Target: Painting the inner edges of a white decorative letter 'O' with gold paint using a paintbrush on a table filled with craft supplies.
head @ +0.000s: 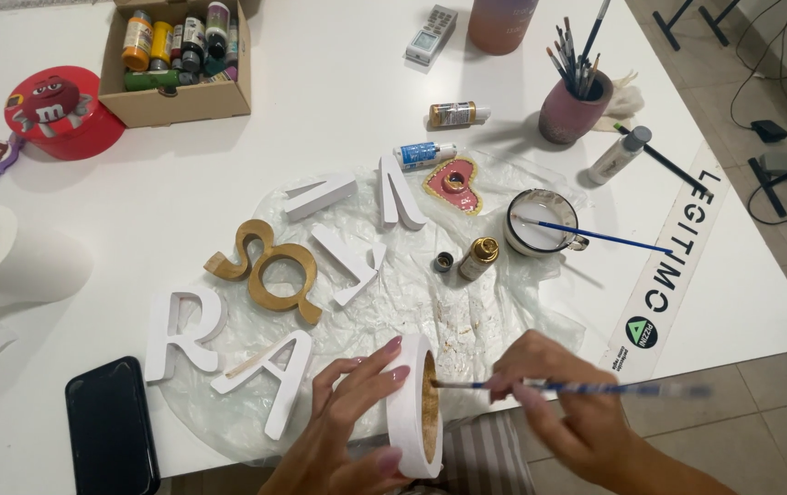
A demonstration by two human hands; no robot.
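My left hand (347, 412) wraps fingers (384, 353) round a white ring-shaped wooden letter (414, 408), held upright on edge at the near table edge. My right hand (563, 403) pinches a thin blue-handled paintbrush (540, 388), bristles touching the ring's inner wall, which already shows gold paint. Step in hand, by my read: gilding the inside face, approx. partway round. Next stroke prob. needs the ring turned w/ the left fingers and a steady tip so gold stays off the white outer face.

Just beyond the left fingers lie white wooden letters (269, 376) on crinkled clear plastic sheeting (467, 312); farther out, a gold-painted ampersand (269, 270). Beyond the brush tip: a small open gold paint bottle (478, 258) and a white enamel mug (540, 225) w/ another brush.
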